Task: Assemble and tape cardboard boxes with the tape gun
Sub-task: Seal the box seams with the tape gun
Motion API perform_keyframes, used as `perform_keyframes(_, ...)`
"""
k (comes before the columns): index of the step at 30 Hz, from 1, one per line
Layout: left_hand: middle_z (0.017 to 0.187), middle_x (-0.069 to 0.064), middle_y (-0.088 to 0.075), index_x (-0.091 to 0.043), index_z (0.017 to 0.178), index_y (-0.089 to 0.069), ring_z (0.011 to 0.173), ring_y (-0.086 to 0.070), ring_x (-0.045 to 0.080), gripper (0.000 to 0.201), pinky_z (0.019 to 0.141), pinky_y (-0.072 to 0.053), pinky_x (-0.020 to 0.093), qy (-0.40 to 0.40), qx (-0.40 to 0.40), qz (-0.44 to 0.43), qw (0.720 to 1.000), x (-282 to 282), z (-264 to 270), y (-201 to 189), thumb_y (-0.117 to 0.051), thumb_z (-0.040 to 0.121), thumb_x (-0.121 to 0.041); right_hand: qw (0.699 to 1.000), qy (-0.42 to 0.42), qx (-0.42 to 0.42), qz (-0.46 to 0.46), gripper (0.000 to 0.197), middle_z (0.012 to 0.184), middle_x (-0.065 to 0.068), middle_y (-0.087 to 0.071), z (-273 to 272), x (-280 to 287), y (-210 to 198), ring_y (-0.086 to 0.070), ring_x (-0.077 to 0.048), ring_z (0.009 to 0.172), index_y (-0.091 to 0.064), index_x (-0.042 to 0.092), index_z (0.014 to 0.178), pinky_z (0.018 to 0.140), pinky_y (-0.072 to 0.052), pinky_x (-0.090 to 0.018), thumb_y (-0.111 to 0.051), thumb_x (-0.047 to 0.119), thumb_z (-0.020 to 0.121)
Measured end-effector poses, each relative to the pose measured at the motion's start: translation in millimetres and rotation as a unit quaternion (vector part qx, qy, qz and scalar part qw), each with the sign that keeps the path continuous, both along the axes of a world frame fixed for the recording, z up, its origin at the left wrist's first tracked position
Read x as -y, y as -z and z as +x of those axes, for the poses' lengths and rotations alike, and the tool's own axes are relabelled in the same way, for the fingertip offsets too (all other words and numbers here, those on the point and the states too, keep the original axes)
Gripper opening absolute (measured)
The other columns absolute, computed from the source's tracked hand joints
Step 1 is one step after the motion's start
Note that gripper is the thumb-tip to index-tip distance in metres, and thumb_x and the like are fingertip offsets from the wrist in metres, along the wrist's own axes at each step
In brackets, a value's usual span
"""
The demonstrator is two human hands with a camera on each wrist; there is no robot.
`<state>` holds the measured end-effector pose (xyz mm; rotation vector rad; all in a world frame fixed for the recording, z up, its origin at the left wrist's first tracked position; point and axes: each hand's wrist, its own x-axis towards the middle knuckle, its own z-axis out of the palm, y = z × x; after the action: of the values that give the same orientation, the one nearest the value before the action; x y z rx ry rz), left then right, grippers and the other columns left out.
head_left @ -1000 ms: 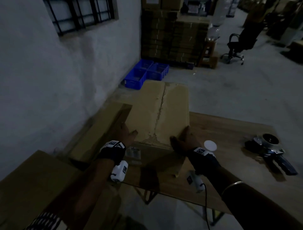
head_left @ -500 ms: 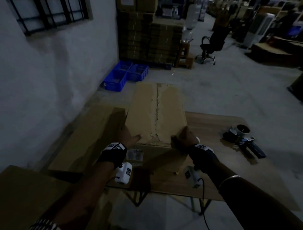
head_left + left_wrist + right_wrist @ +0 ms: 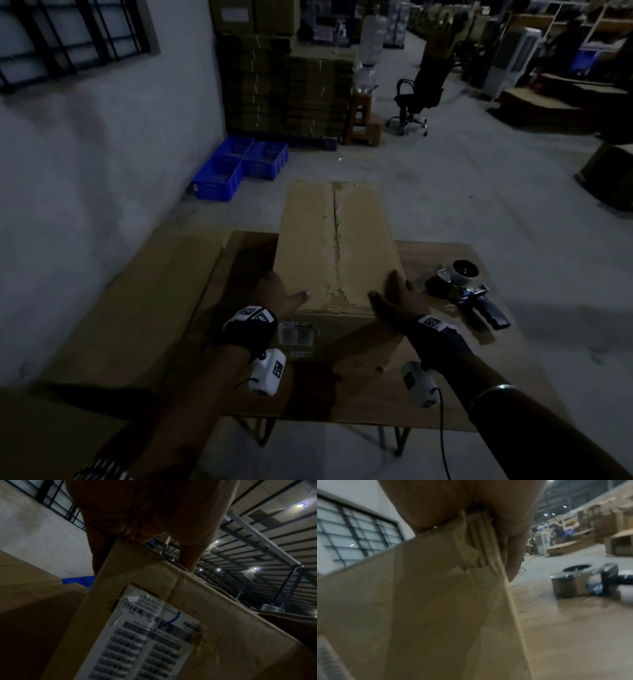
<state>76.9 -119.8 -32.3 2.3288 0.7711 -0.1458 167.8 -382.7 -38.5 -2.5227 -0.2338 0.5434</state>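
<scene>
A long brown cardboard box [image 3: 335, 240] lies lengthwise on the wooden table [image 3: 462, 377], its top flaps closed along a ragged middle seam. A white barcode label [image 3: 145, 642] is stuck on its near end. My left hand [image 3: 281, 294] grips the near left corner, thumb on top and fingers down the side. At the near right corner my right hand [image 3: 397, 294] holds the box the same way, with fingers [image 3: 513, 561] along the right wall. The tape gun [image 3: 469, 291] lies on the table just right of my right hand, untouched.
Flat cardboard sheets [image 3: 137, 308] lie left of the table along the grey wall. On the floor beyond stand blue crates [image 3: 236, 168], stacked cartons [image 3: 284, 85] and an office chair [image 3: 421, 92]. Another carton [image 3: 51, 438] sits at my near left.
The box has swung so that it points straight away from me, both hands staying on its near corners. The tape gun now lies closer to my right hand.
</scene>
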Motion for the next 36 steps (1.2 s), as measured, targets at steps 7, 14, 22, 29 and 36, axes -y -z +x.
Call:
perform_keyframes(7, 0.143, 0.017, -0.043, -0.002, 0.145, -0.028, 0.124, -0.049, 0.036, 0.109, 0.098, -0.047, 0.045, -0.029, -0.023, 0.002, 0.999, 31, 20, -1, -0.070, 0.070, -0.069, 0.996, -0.076, 0.037, -0.043, 0.086, 0.161, -0.020, -0.020, 20, 39, 3, -0.046, -0.043, 0.134, -0.004, 0.030, 0.162, 0.106, -0.043, -0.042, -0.041, 0.069, 0.096)
perform_keyframes(14, 0.147, 0.011, -0.042, -0.015, 0.145, -0.036, 0.125, -0.049, 0.030, 0.096, 0.099, -0.047, 0.044, -0.001, -0.003, 0.074, 0.997, 28, 41, -12, -0.054, 0.071, -0.073, 0.995, -0.087, 0.034, -0.029, 0.085, 0.150, -0.017, -0.031, 29, 41, 3, -0.057, -0.040, 0.117, -0.015, 0.031, 0.157, 0.089, -0.053, -0.040, -0.048, 0.073, 0.091)
perform_keyframes(22, 0.144, 0.010, -0.047, -0.013, 0.143, -0.041, 0.124, -0.051, 0.027, 0.065, 0.098, -0.044, 0.032, 0.146, -0.005, 0.140, 0.979, 62, 108, -86, -0.054, 0.092, -0.051, 0.998, -0.027, 0.024, 0.060, 0.047, 0.117, -0.016, -0.065, 60, 58, 4, -0.066, -0.030, 0.088, -0.044, 0.026, 0.137, 0.082, -0.056, -0.039, -0.049, 0.054, 0.100)
perform_keyframes(29, 0.142, 0.009, -0.050, -0.014, 0.141, -0.046, 0.123, -0.052, 0.028, 0.066, 0.101, -0.044, 0.036, 0.267, -0.038, 0.158, 0.950, 73, 179, -87, -0.054, 0.090, -0.055, 0.980, 0.155, 0.012, 0.124, 0.060, 0.127, -0.012, -0.067, 95, 104, 23, -0.067, -0.029, 0.101, -0.053, 0.019, 0.136, 0.088, -0.058, -0.050, -0.058, 0.061, 0.092)
perform_keyframes(36, 0.136, 0.013, -0.052, -0.010, 0.135, -0.050, 0.117, -0.054, 0.030, 0.060, 0.093, -0.044, 0.035, 0.311, -0.051, 0.192, 0.929, 82, 221, -66, -0.052, 0.093, -0.053, 0.974, 0.226, 0.005, 0.026, 0.059, 0.113, -0.009, -0.065, 109, 156, 33, -0.063, -0.031, 0.104, -0.065, 0.029, 0.122, 0.080, -0.046, -0.032, -0.060, 0.068, 0.078)
